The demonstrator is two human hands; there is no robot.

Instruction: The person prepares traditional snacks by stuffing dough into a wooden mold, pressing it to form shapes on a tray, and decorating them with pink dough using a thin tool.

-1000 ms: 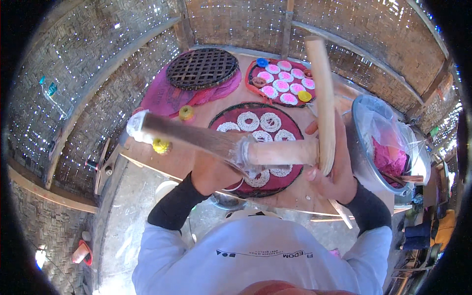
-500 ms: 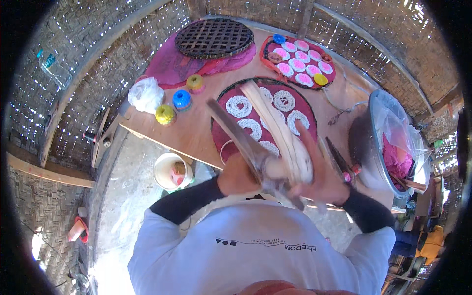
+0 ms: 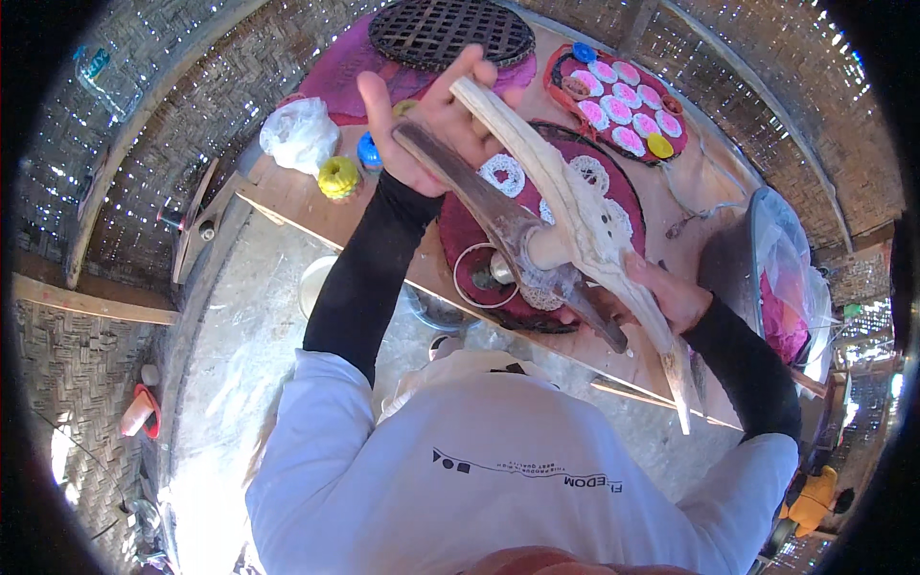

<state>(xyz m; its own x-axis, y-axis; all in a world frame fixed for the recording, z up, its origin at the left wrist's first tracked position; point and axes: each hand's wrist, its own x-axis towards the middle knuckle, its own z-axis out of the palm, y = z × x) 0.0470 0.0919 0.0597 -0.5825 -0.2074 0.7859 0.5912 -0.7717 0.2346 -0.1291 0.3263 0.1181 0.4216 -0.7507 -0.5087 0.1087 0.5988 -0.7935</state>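
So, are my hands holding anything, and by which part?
The right hand holds the wooden tool by its pale bar, below the middle. The left hand is open behind the dark bar; contact unclear.

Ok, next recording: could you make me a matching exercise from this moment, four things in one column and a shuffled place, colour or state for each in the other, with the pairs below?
Column one
1. Left hand
2. Wooden tool
3. Plastic bag
4. Lattice tray

Column two
A. Whitish and crumpled, at the left end of the table
B. Dark, lying on pink-purple cloth
C. Open, with its fingers spread
D. Dark and pale bars, raised over the round maroon mat

Right pairs: 1-C, 2-D, 3-A, 4-B.
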